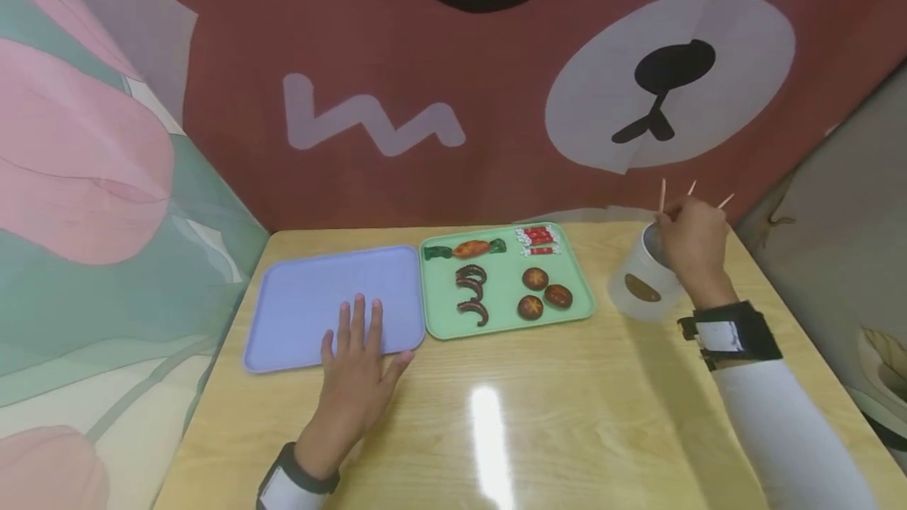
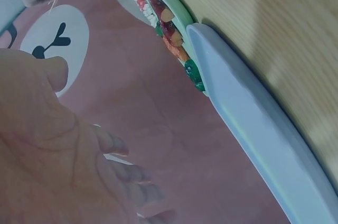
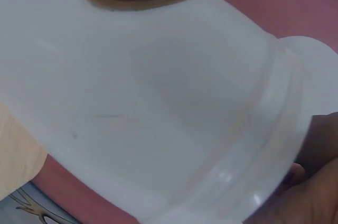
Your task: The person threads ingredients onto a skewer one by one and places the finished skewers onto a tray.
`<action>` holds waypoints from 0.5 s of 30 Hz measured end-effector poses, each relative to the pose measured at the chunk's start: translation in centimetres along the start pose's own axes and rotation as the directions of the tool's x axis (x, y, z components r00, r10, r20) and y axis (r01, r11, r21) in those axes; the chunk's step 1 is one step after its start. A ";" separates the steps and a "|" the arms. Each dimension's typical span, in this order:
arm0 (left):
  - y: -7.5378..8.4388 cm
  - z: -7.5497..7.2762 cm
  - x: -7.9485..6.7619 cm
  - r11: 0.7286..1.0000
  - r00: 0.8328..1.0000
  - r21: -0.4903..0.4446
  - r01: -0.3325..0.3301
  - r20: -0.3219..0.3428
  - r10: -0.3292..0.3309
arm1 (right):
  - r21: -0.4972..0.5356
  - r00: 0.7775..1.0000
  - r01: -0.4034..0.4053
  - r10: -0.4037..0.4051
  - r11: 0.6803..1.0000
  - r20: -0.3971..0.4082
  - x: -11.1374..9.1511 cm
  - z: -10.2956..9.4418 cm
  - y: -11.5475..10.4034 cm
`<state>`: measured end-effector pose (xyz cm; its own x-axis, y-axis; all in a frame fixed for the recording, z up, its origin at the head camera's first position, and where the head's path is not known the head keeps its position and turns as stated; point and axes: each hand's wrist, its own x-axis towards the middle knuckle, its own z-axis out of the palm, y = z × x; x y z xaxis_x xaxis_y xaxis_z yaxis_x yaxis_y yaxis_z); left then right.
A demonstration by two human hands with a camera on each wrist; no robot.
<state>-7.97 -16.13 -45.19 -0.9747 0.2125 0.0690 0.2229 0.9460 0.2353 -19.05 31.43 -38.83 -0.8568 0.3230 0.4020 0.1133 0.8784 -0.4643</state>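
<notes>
My left hand [image 1: 354,384] is spread flat with straight fingers, over the near edge of a blue-purple tray [image 1: 290,282]. Its palm faces the camera in the left wrist view, holding nothing. At the mouth of a white cup [image 1: 634,286] with a brown patch, my right hand [image 1: 697,246] has curled fingers and seems to pinch a thin wooden stick [image 1: 662,197]. Two more sticks [image 1: 726,201] poke up behind that hand. Its fingertips are partly hidden by the cup's rim. In the right wrist view the cup wall [image 3: 158,92] covers most of the picture.
A green tray [image 1: 506,321] adjoins the blue-purple one. It bears toy food: red-and-white rolls [image 1: 538,236], brown mushroom caps [image 1: 558,296], curled tentacle-like pieces [image 1: 473,309] and an orange piece with green ends [image 1: 471,249]. A patterned wall [image 1: 496,179] stands behind the wooden table [image 1: 567,415].
</notes>
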 end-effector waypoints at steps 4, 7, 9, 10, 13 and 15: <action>0.2 -0.2 0.1 0.999 0.999 -0.003 -0.033 -0.042 0.033 | 0.023 0.999 -0.040 0.040 0.999 0.005 -0.3 -0.9 0.0; 0.4 -0.4 0.1 0.999 0.997 -0.005 -0.046 -0.061 0.046 | 0.028 0.997 -0.081 0.081 0.996 0.000 -0.5 -2.1 -0.5; 0.5 -0.6 0.0 0.998 0.997 -0.017 -0.053 -0.066 0.051 | 0.042 0.993 -0.113 0.114 0.993 -0.020 -0.5 -3.1 -1.1; 0.6 -0.7 0.0 0.998 0.996 -0.026 -0.059 -0.069 0.057 | 0.051 0.991 -0.121 0.123 0.991 -0.050 -0.5 -3.7 -1.5; 0.9 -1.1 0.0 0.993 0.991 -0.068 -0.095 -0.101 0.088 | 0.117 0.971 -0.131 0.151 0.985 -0.186 -0.4 -5.5 -2.8; 1.2 -1.4 0.1 0.986 0.984 -0.105 -0.129 -0.135 0.114 | 0.166 0.940 -0.090 0.139 0.982 -0.311 -0.5 -6.9 -3.8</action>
<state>-7.81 -15.28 -43.50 -0.9319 0.2842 0.2253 0.3469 0.8798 0.3250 -15.60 30.36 -31.85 -0.6330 0.5355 0.5591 0.1049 0.7748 -0.6234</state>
